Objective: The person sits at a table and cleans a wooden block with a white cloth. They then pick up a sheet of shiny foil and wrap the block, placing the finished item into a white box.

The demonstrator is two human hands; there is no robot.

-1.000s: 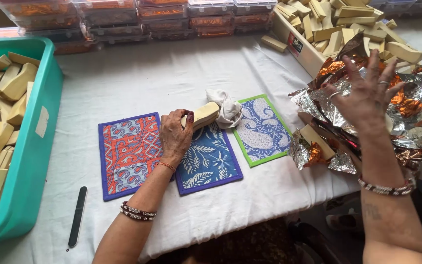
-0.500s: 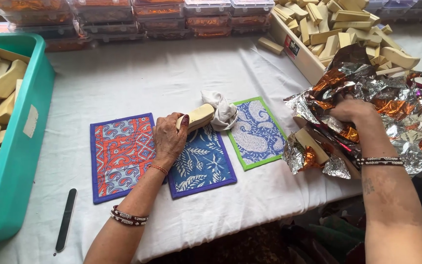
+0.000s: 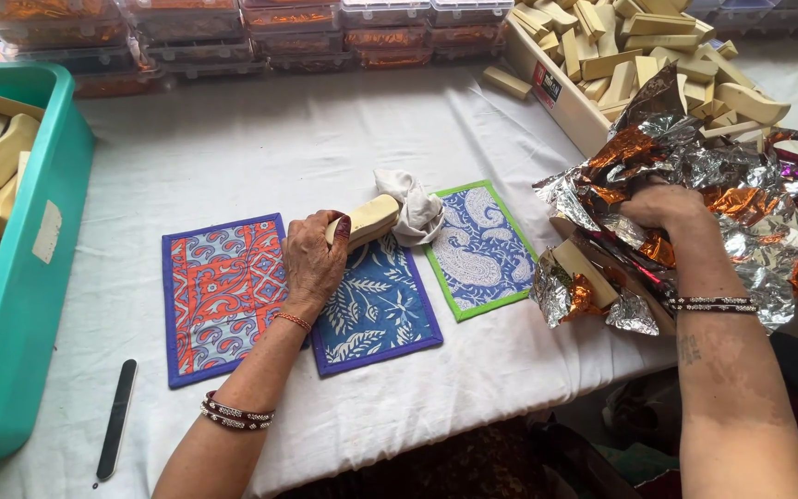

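My left hand [image 3: 314, 261] grips one end of a cream block [image 3: 367, 220] and holds it over the blue leaf-patterned mat [image 3: 376, 310]. A crumpled white cloth [image 3: 414, 205] lies against the block's far end. My right hand [image 3: 665, 205] is closed on crinkled silver and orange foil sheets [image 3: 713, 176] in a heap at the right. An orange and blue patterned mat [image 3: 223, 291] lies left of the blue one, and a green-edged paisley mat [image 3: 479, 245] lies right of it.
A teal bin [image 3: 25, 277] of cream blocks stands at the left. A box [image 3: 556, 88] heaped with more blocks sits at the back right. Clear lidded boxes [image 3: 187, 28] with orange contents line the far edge. A black file [image 3: 115, 430] lies near the front edge.
My right hand has come down from spread fingers above the foil and closed on the sheets. My left hand keeps the block over the blue mat.
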